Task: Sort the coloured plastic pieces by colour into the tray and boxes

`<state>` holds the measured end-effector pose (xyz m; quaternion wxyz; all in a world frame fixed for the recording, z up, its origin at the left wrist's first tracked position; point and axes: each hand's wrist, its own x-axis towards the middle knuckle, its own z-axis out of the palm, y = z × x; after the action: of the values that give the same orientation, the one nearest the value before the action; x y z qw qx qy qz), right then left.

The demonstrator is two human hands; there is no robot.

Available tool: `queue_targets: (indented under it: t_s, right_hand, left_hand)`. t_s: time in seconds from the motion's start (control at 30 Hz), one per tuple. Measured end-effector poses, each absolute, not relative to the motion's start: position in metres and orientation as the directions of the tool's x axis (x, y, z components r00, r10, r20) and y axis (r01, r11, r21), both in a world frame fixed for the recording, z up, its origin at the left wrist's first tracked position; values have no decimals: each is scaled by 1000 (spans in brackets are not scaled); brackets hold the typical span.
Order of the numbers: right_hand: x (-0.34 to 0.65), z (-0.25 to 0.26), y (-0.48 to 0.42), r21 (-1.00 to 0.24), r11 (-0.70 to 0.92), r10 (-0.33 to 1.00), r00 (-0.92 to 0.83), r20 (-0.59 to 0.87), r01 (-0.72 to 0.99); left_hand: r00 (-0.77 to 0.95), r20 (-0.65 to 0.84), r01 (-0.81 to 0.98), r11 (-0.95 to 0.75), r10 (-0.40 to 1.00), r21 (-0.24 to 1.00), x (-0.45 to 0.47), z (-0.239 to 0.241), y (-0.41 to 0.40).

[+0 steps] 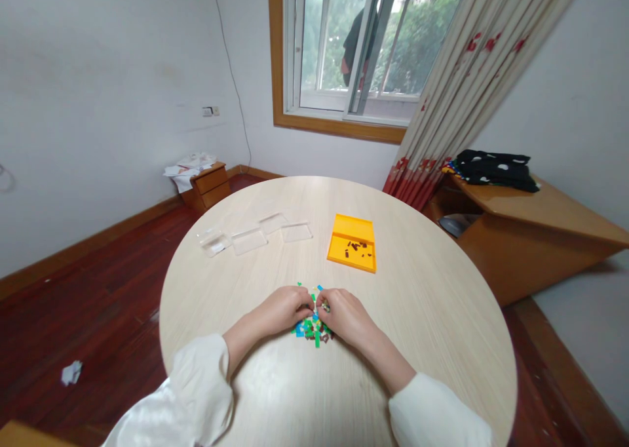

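A pile of small building bricks (312, 330), mostly green, blue, white and brown, lies on the round table in front of me. Over its left side is my left hand (287, 308), its fingers curled and the fingertips close together. My right hand (346, 312) curls in from the other side, with a few small light pieces showing at its fingers. The fingertips of both hands nearly meet above the pile. What my left fingers pinch is too small to make out. A yellow open case (351, 260) with several dark brown pieces (356, 246) stands beyond my right hand.
Several clear plastic trays (249, 240) lie at the back left of the pale round table (417, 303). A small wooden cabinet (211, 183) with papers stands behind. At the right is a wooden desk (555, 204) with dark cloth (498, 170). Outside the window is a person (354, 47).
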<state>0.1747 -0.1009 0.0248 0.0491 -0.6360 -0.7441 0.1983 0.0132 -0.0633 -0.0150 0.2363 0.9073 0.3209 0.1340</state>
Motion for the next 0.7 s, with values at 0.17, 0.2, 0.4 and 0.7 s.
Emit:
queue_targets:
  t_s: [0.17,0.2,0.4,0.7]
  right_hand:
    - [176,23,-100,-376,107,972,-175,-153,920]
    - [178,23,-100,-399,112,974,-180,-136,910]
    - [193,19,-92,-604,113,988,-156,-19,789]
    - [208,2,-80,-813,42,991,-128,-41,581]
  left_hand:
    - [720,73,579,-656,690,485,14,-12,-65]
    - [711,79,583,-649,698,489,13,-12,-65]
    - [639,142,557,-583,756,591,11,-11,-64]
    - [681,46,618,-606,731,501,13,-6,-65]
